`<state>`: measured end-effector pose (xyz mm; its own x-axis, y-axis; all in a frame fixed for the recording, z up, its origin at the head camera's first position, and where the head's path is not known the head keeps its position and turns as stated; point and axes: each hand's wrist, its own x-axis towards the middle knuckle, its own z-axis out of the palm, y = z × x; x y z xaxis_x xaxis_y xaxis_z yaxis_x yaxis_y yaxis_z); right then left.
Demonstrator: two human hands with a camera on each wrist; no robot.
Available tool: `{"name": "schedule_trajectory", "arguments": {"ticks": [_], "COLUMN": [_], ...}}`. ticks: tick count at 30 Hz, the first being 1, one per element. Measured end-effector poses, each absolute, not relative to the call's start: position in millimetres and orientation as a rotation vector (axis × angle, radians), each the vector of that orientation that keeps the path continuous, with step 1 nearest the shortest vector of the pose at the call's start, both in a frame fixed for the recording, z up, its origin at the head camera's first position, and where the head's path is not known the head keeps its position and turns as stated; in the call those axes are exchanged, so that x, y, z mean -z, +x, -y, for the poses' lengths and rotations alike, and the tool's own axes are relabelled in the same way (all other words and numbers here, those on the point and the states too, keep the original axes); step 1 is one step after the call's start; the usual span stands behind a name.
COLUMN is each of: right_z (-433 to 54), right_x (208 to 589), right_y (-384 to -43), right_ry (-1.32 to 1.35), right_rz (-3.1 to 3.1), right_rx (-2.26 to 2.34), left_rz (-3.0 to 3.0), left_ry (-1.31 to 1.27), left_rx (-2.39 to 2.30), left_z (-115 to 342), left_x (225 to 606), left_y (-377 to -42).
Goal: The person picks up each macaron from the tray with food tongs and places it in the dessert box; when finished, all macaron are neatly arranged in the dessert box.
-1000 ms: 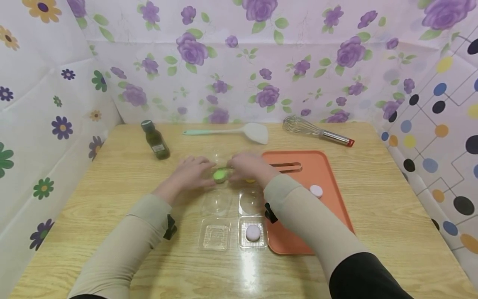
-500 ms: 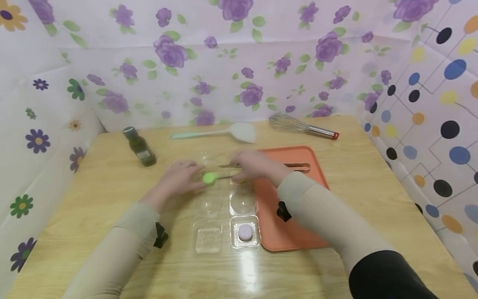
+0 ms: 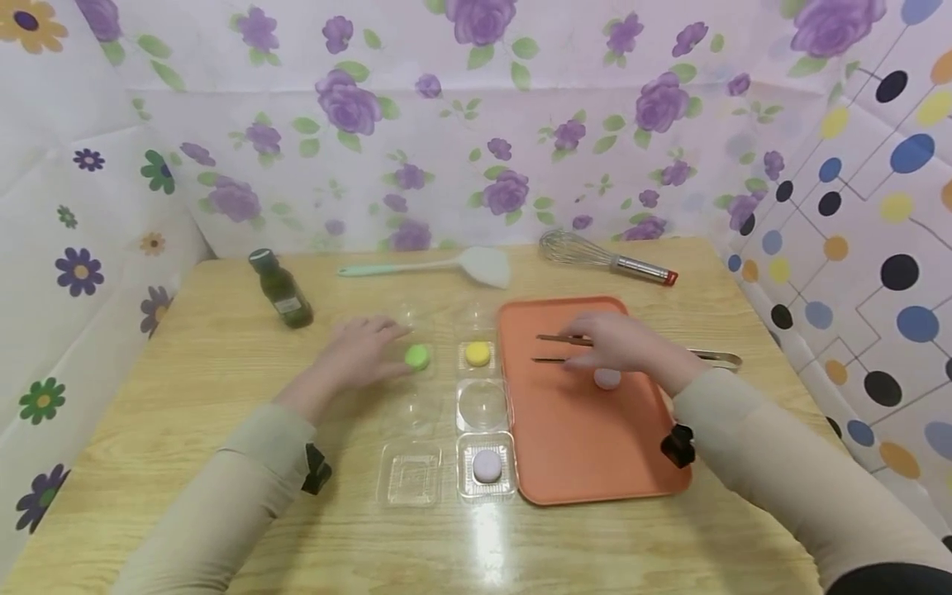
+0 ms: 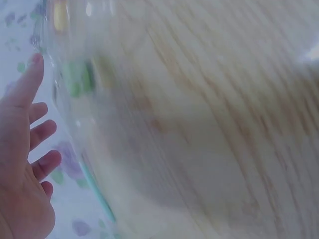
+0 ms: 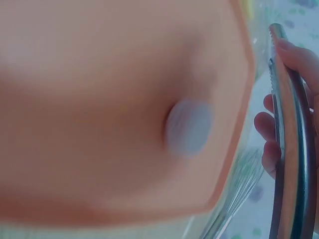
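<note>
My right hand [image 3: 613,343] grips metal tongs [image 5: 290,149] over the orange tray [image 3: 580,446]; their arms are apart with nothing between the tips. A pale pink macaron [image 3: 606,379] lies on the tray just beneath that hand. My left hand [image 3: 362,351], fingers loosely spread, is beside the clear plastic box holding a green macaron [image 3: 418,357]; it grips nothing. To the right, a yellow macaron [image 3: 478,354] sits in another open clear box. Nearer the front, a lilac macaron [image 3: 487,466] sits in a third box, next to an open clear box [image 3: 411,475] with nothing in it.
Along the back of the table lie a white spatula [image 3: 483,266] with a mint handle and a wire whisk [image 3: 606,258]. A dark green bottle [image 3: 281,289] stands back left. Patterned sheets [image 3: 446,182] enclose the table's back and sides.
My right hand has moved right with the tongs, from the green macaron to over the tray. The green macaron now rests in its box, free of the tongs. My left hand stays beside it.
</note>
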<state>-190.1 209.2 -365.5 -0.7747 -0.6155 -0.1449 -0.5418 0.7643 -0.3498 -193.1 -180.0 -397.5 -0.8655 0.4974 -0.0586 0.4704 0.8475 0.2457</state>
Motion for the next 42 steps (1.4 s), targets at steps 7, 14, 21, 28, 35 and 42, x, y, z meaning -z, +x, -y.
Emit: {"name": "schedule_trajectory", "arguments": {"ticks": [7, 14, 21, 28, 35, 42], "right_z": [-244.5, -267.7, -281.1, -286.2, -286.2, -285.2], "right_x": [375.7, 382.4, 388.7, 395.8, 402.4, 405.0], "right_y": [-181.5, -175.1, -174.9, -172.5, -171.0, -167.7], "right_ry": [-0.865, -0.840, -0.864, -0.821, -0.845, -0.859], "right_rz": [-2.734, -2.779, -2.762, -2.779, -2.806, -2.857], "right_rx": [0.417, 0.451, 0.422, 0.368, 0.332, 0.355], "left_rz": [-2.831, -2.762, -2.710, -2.663, -2.679, -2.679], "left_ry": [0.932, 1.014, 1.109, 1.096, 1.138, 1.112], "left_rx": [-0.340, -0.322, -0.206, -0.244, -0.248, -0.295], "left_z": [153.2, 137.6, 140.1, 172.7, 195.9, 204.2], "left_x": [386.4, 382.2, 379.6, 380.8, 388.6, 393.7], "left_y": [-172.5, -150.0, -128.7, -104.1, -89.3, -79.1]}}
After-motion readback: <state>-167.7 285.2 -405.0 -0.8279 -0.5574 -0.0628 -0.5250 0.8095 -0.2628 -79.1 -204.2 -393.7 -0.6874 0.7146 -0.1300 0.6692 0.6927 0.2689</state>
